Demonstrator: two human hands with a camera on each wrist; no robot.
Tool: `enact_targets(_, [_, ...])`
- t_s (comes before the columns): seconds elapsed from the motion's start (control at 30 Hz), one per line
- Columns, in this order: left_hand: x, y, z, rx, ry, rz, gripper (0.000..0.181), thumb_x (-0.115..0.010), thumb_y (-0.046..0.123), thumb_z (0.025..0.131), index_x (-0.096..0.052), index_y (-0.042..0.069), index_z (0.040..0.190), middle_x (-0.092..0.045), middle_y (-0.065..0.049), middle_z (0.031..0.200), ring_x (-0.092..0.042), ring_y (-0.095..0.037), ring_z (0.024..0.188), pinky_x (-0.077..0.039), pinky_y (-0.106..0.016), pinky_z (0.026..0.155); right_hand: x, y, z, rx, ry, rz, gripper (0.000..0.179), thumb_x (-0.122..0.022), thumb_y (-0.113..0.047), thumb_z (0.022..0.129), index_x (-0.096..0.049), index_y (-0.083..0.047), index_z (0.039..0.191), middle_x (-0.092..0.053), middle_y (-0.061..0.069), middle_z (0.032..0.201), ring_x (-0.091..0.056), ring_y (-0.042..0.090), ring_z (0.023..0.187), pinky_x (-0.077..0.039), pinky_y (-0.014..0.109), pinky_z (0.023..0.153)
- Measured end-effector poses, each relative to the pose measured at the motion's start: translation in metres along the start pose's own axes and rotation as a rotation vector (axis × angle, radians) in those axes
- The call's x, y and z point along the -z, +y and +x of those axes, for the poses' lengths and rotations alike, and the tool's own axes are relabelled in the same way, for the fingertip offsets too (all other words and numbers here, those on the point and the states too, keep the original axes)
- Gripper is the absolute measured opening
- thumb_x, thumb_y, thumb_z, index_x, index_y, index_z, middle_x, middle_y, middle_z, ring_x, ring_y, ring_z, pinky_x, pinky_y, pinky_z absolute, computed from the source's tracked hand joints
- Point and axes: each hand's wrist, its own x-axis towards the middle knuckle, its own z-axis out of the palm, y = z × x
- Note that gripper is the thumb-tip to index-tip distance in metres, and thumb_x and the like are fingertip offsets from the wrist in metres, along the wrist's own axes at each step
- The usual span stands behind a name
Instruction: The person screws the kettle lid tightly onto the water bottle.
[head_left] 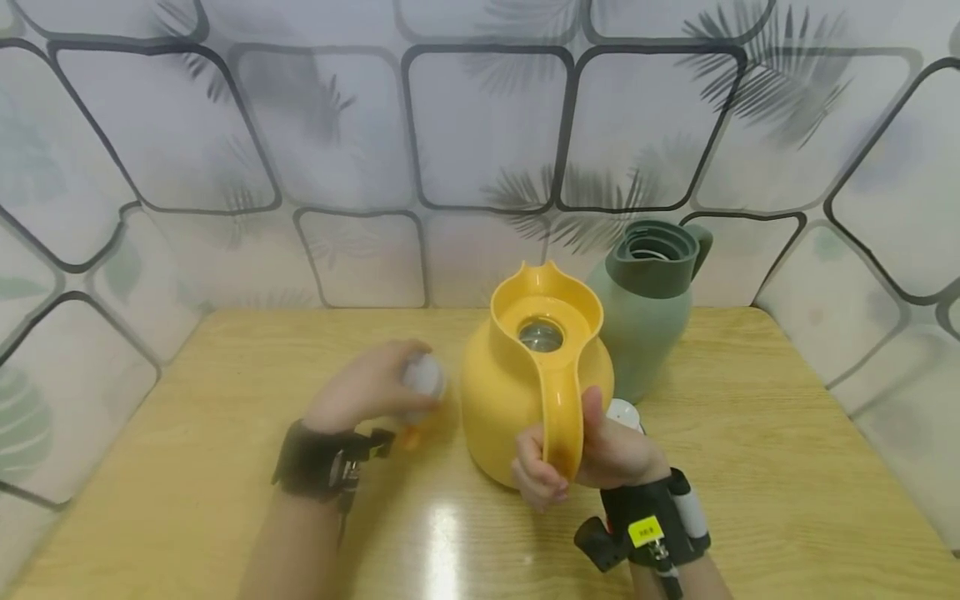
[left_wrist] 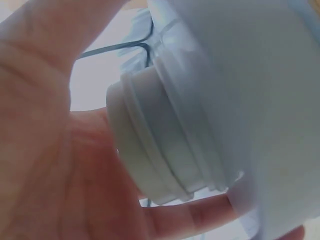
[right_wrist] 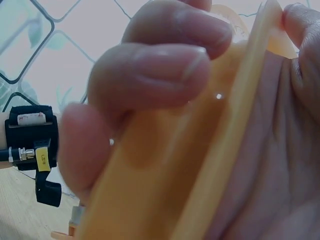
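Observation:
A yellow vacuum jug (head_left: 491, 400) stands upright on the table with its top uncovered and a round opening in the neck. My right hand (head_left: 618, 454) grips its handle (head_left: 562, 408), fingers curled round it; the right wrist view shows the fingers close against the yellow handle (right_wrist: 165, 165). To the left of the jug, my left hand (head_left: 375, 387) holds a white jug stopper (head_left: 424, 377) between thumb and fingers, blurred in the head view. Up close in the left wrist view, the stopper (left_wrist: 155, 140) has a ridged, narrower end facing the palm. A small orange part (head_left: 411, 437) shows below it.
Behind the yellow jug, to its right, stands a green vacuum jug (head_left: 648, 308), also uncovered at the top. A second white stopper (head_left: 624, 413) is partly hidden behind my right hand. Patterned cloth (head_left: 360, 258) borders the wooden table (head_left: 750, 467) at the back and sides.

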Motion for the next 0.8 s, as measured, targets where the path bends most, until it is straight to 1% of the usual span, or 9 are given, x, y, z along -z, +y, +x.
enact_targets(0.13, [0.004, 0.006, -0.003, -0.038, 0.040, 0.020, 0.083, -0.081, 0.044, 0.070, -0.047, 0.008, 0.137, -0.059, -0.004, 0.119, -0.059, -0.019, 0.096, -0.049, -0.044, 0.085, 0.000, 0.000, 0.001, 0.000, 0.002, 0.005, 0.076, -0.010, -0.075, 0.087, -0.034, -0.003, 0.077, -0.032, 0.013, 0.061, -0.034, 0.027, 0.054, -0.032, 0.039, 0.052])
enact_targets(0.2, [0.006, 0.010, -0.004, -0.060, 0.057, 0.004, 0.081, -0.081, 0.044, 0.072, -0.048, 0.007, 0.136, -0.059, -0.005, 0.119, -0.058, -0.020, 0.099, -0.049, -0.044, 0.085, 0.000, 0.000, 0.001, 0.000, 0.003, 0.005, 0.076, -0.011, -0.075, 0.087, -0.034, -0.003, 0.077, -0.032, 0.013, 0.061, -0.034, 0.027, 0.054, -0.032, 0.039, 0.052])
enact_targets(0.3, [0.010, 0.017, -0.005, -0.085, 0.070, -0.058, 0.074, -0.080, 0.041, 0.074, -0.049, 0.007, 0.132, -0.062, -0.003, 0.110, -0.061, -0.020, 0.093, -0.051, -0.042, 0.080, 0.000, 0.000, 0.002, -0.002, 0.004, 0.009, 0.076, -0.011, -0.076, 0.087, -0.034, -0.003, 0.077, -0.032, 0.013, 0.061, -0.034, 0.027, 0.054, -0.032, 0.039, 0.052])
enact_targets(0.4, [0.015, 0.023, -0.005, -0.086, 0.073, -0.120, 0.070, -0.079, 0.039, 0.076, -0.049, 0.007, 0.130, -0.063, -0.001, 0.100, -0.062, -0.018, 0.085, -0.052, -0.038, 0.076, 0.000, -0.001, 0.001, -0.002, 0.005, 0.011, 0.076, -0.011, -0.076, 0.087, -0.034, -0.003, 0.077, -0.032, 0.013, 0.061, -0.034, 0.027, 0.055, -0.032, 0.039, 0.052])
enact_targets(0.43, [0.017, 0.025, -0.005, -0.088, 0.067, -0.155, 0.069, -0.078, 0.038, 0.077, -0.048, 0.007, 0.131, -0.064, -0.001, 0.097, -0.063, -0.019, 0.082, -0.052, -0.039, 0.076, 0.000, -0.001, 0.001, -0.001, 0.004, 0.011, 0.076, -0.011, -0.076, 0.087, -0.033, -0.003, 0.077, -0.032, 0.013, 0.062, -0.034, 0.027, 0.055, -0.032, 0.039, 0.053])
enact_targets(0.5, [0.021, 0.027, -0.006, -0.076, 0.074, -0.179, 0.076, -0.078, 0.041, 0.078, -0.043, 0.006, 0.137, -0.064, -0.002, 0.100, -0.063, -0.020, 0.087, -0.050, -0.041, 0.081, 0.000, -0.001, 0.001, 0.001, 0.005, 0.010, 0.076, -0.011, -0.075, 0.087, -0.033, -0.003, 0.077, -0.032, 0.013, 0.062, -0.034, 0.027, 0.055, -0.032, 0.039, 0.053])
enact_targets(0.67, [0.032, 0.033, -0.003, -0.079, 0.158, -0.229, 0.076, -0.078, 0.038, 0.078, -0.040, 0.009, 0.137, -0.060, -0.004, 0.108, -0.059, -0.023, 0.097, -0.047, -0.044, 0.086, 0.001, -0.001, 0.001, 0.002, 0.016, 0.010, 0.076, -0.011, -0.075, 0.087, -0.034, -0.003, 0.077, -0.032, 0.014, 0.061, -0.034, 0.028, 0.055, -0.032, 0.041, 0.053])
enact_targets(0.73, [0.036, 0.038, -0.001, -0.094, 0.193, -0.280, 0.066, -0.079, 0.031, 0.078, -0.043, 0.011, 0.129, -0.060, -0.006, 0.105, -0.060, -0.024, 0.093, -0.050, -0.042, 0.080, 0.001, 0.000, 0.001, 0.001, 0.020, 0.010, 0.076, -0.011, -0.075, 0.087, -0.034, -0.003, 0.077, -0.032, 0.014, 0.061, -0.034, 0.028, 0.055, -0.032, 0.041, 0.053])
enact_targets(0.8, [0.039, 0.043, 0.001, -0.099, 0.235, -0.305, 0.065, -0.079, 0.029, 0.078, -0.042, 0.011, 0.129, -0.059, -0.006, 0.104, -0.059, -0.024, 0.091, -0.051, -0.041, 0.077, 0.001, 0.000, 0.001, 0.001, 0.021, 0.010, 0.076, -0.011, -0.075, 0.087, -0.034, -0.003, 0.077, -0.032, 0.014, 0.061, -0.034, 0.028, 0.055, -0.032, 0.041, 0.053])
